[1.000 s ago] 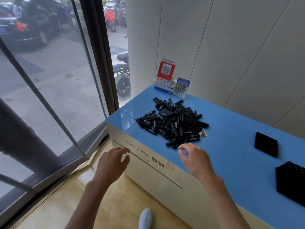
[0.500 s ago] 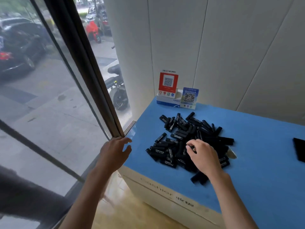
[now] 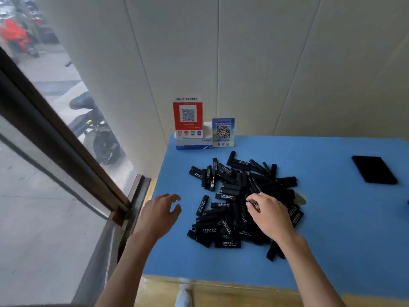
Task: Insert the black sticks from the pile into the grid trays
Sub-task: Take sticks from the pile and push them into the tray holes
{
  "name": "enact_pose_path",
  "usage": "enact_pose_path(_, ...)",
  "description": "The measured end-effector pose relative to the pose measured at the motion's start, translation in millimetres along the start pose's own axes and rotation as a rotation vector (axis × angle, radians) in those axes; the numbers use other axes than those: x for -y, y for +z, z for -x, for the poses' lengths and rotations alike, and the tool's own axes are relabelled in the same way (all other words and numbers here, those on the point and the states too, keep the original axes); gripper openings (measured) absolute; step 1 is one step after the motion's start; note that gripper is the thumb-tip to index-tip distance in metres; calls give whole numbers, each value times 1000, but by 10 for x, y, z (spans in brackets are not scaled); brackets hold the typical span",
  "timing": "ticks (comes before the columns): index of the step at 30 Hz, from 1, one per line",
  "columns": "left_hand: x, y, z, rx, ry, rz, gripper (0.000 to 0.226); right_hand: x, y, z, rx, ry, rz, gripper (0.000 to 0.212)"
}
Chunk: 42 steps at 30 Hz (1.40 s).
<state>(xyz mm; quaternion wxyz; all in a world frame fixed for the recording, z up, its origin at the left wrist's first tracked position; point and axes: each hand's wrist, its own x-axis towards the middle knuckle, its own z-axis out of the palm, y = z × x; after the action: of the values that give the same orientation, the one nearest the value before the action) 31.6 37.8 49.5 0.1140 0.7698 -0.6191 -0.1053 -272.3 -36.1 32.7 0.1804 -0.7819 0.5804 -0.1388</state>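
Note:
A pile of black sticks (image 3: pixel 230 196) with white lettering lies in the middle of the blue counter top (image 3: pixel 332 235). My right hand (image 3: pixel 271 216) rests on the pile's right part, and its fingertips pinch a black stick (image 3: pixel 252 204) at the top of the heap. My left hand (image 3: pixel 160 214) hovers at the counter's left edge, beside the pile, with fingers apart and nothing in it. A flat black tray (image 3: pixel 374 169) lies at the far right; a second dark thing barely shows at the right border.
Two QR code signs, red (image 3: pixel 188 118) and blue (image 3: pixel 223 131), stand on a white box (image 3: pixel 192 142) at the back wall. A glass window with a dark frame (image 3: pixel 55 138) runs along the left. The counter's front edge (image 3: pixel 221 282) is near me.
The camera has moved closer and to the right over the counter. My right hand went from the counter's front edge onto the pile and closed its fingertips on a stick. My left hand came up beside the pile.

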Motion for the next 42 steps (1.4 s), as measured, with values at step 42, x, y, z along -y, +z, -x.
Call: enact_pose_path(42, 216, 948, -2094, 481, 347, -219, 58, 71, 220, -227, -78, 347, 15, 12)
